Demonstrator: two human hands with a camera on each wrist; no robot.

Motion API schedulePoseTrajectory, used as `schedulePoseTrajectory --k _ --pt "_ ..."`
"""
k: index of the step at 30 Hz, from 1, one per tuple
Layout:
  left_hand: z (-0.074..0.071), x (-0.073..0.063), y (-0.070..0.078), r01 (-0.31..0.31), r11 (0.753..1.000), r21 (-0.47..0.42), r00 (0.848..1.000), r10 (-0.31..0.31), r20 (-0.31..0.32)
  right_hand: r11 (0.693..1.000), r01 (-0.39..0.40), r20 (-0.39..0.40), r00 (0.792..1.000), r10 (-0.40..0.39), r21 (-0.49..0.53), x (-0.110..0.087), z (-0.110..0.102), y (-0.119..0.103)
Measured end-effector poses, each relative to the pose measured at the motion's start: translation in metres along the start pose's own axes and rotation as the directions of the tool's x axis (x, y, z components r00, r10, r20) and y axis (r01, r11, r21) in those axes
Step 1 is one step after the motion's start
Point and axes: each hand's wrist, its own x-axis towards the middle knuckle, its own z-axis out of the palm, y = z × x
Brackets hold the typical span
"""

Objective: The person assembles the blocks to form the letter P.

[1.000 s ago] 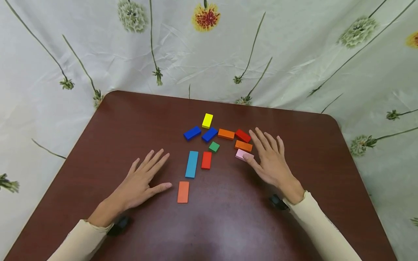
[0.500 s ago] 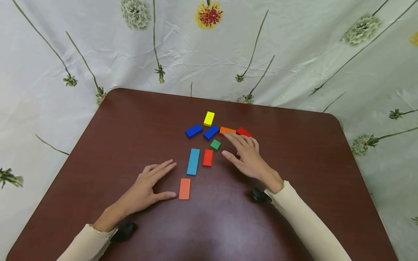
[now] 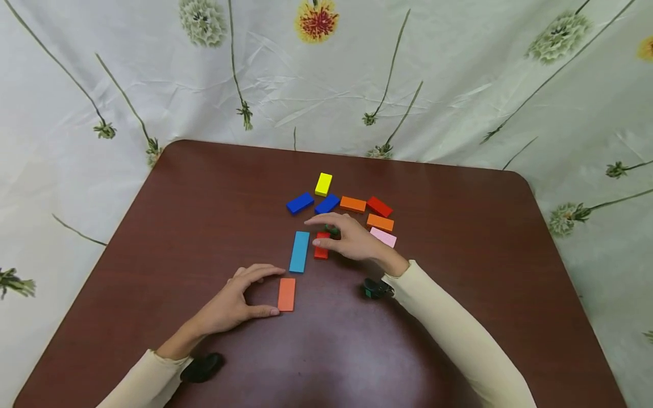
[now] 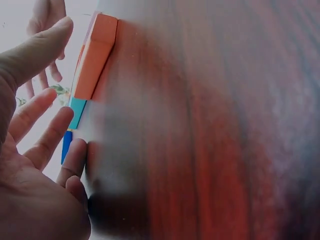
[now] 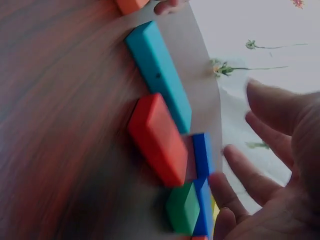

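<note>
My left hand (image 3: 229, 300) is beside a coral block (image 3: 287, 294), thumb tip right at its lower left corner and forefinger near its upper end. In the left wrist view the coral block (image 4: 97, 55) lies past the spread fingers. My right hand (image 3: 354, 238) is over a red block (image 3: 321, 253) and a green block (image 3: 333, 231), partly covering both in the head view; thumb and fingers are apart with nothing between them. A light blue block (image 3: 299, 252) lies just left of its fingertips. The right wrist view shows the red block (image 5: 157, 140) and green block (image 5: 184, 209) uncovered.
Behind the right hand lie a yellow block (image 3: 323, 185), two dark blue blocks (image 3: 300, 203), two orange blocks (image 3: 353, 204), another red block (image 3: 380, 206) and a pink block (image 3: 384, 237). The brown table (image 3: 229, 181) meets a flowered cloth (image 3: 285, 79) at its far edge.
My right hand has moved left from the pink and orange blocks to over the red and green ones. My left hand has moved right, up to the coral block, its fingers bending more.
</note>
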Motion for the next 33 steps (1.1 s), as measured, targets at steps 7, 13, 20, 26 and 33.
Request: schedulePoseTrajectory --k 7,13,20,26,33 --pt "0.004 0.002 -0.002 0.031 0.999 -0.038 0.999 -0.031 0.021 0.999 -0.031 0.046 0.998 0.031 0.01 0.016 0.012 -0.002" --pt "0.005 0.002 -0.004 0.018 0.997 -0.081 0.999 -0.016 0.029 0.996 -0.085 0.01 0.996 0.085 -0.041 0.02 0.022 -0.001" --pt "0.005 0.003 -0.003 -0.002 0.999 -0.048 1.0 0.002 0.006 0.985 -0.108 0.017 0.994 0.111 -0.135 0.024 0.028 -0.004" --pt "0.007 0.002 -0.003 0.007 0.999 -0.039 1.0 -0.007 -0.002 0.974 -0.15 0.021 0.988 0.156 -0.171 0.023 0.032 -0.005" --pt "0.008 0.004 -0.002 -0.008 0.999 -0.045 1.0 0.008 -0.002 0.975 -0.154 0.017 0.987 0.158 -0.159 0.024 0.032 -0.004"
